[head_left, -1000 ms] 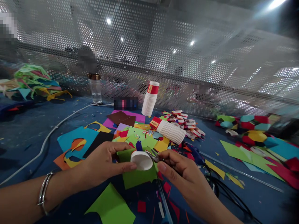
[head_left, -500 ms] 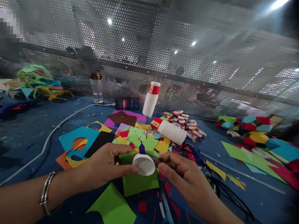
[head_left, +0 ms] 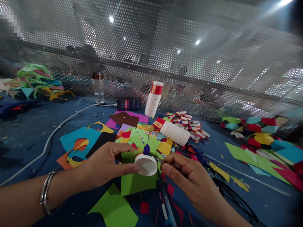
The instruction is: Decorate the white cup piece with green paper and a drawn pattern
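Observation:
Between the thumb and fingers of my left hand (head_left: 115, 162) is a short white paper cup piece (head_left: 147, 165), its round face tilted toward me. A small dark blue paper tab (head_left: 146, 149) sticks up behind its rim. My right hand (head_left: 181, 170) pinches a thin grey metal tool (head_left: 160, 160), whose far end reaches the cup piece's right edge; its kind cannot be made out. Behind and below the cup piece is a green paper sheet (head_left: 138, 184). Another green sheet (head_left: 115, 208) lies nearer me.
Two stacks of paper cups stand (head_left: 153, 101) and lie (head_left: 176, 132) ahead. Cut cup pieces (head_left: 195, 130) are heaped behind. A water bottle (head_left: 98, 90), a white cable (head_left: 55, 130), a clear rod (head_left: 167, 198), black cords (head_left: 236, 195) and coloured paper scraps (head_left: 81, 142) spread around. A perforated metal panel (head_left: 132, 47) rises behind.
The cup piece and the green sheet behind it have shifted slightly, the sheet a little to the left. Both hands keep their holds, and the tool still touches the cup piece's right side.

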`<state>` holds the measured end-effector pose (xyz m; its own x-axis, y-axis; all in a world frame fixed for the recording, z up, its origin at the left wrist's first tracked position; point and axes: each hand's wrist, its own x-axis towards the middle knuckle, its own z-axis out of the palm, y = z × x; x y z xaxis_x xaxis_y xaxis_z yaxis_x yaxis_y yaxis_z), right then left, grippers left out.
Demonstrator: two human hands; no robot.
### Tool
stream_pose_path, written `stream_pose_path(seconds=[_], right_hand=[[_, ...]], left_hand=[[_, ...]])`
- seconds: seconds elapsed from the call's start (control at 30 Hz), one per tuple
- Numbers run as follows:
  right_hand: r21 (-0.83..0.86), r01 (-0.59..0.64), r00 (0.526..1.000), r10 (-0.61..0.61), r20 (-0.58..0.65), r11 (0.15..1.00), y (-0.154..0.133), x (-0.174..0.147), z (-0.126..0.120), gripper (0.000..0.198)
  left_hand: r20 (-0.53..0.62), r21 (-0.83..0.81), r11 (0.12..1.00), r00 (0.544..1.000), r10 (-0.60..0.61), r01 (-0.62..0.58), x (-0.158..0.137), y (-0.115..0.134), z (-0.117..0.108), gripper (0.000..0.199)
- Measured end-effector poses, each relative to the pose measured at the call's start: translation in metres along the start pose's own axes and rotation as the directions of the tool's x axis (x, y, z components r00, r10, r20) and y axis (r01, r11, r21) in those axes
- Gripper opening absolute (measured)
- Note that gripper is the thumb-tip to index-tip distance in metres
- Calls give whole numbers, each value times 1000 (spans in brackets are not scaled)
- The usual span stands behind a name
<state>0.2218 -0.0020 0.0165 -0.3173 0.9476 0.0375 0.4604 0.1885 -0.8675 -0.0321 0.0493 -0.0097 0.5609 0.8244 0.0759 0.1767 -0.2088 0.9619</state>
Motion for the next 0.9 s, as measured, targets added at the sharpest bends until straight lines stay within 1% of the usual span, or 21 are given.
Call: stream_pose_path(seconds=[0.1,0.27,0.4,0.57,0.77,0.9], right_hand=[[-18,1,1000,-2,-7,1000,1,0,-1,34],[-33,2,1000,-2,-3,999,3,1,-3,33],[-21,-8,1000,8,9,1000,4,0,-4,34],[0,-20,999,20,25,1000,5,0,-6,33],[23,-15,998,14,57,1000,4,-3,-6,32],[15,-13,997,12,78,1000,3,-4,-6,31]], left_hand=[[-3,26,999,1000,30,-30,0,3,-1,26],[-30,184,975,991,132,-124,0,10,-2,22],[-19,244,955,984,179,-170,0,12,-3,20],[-12,261,945,978,208,-198,1,11,-4,20],[-5,233,946,972,235,-227,1,14,-5,27],[24,244,933,963,267,-264,1,13,-6,29]])
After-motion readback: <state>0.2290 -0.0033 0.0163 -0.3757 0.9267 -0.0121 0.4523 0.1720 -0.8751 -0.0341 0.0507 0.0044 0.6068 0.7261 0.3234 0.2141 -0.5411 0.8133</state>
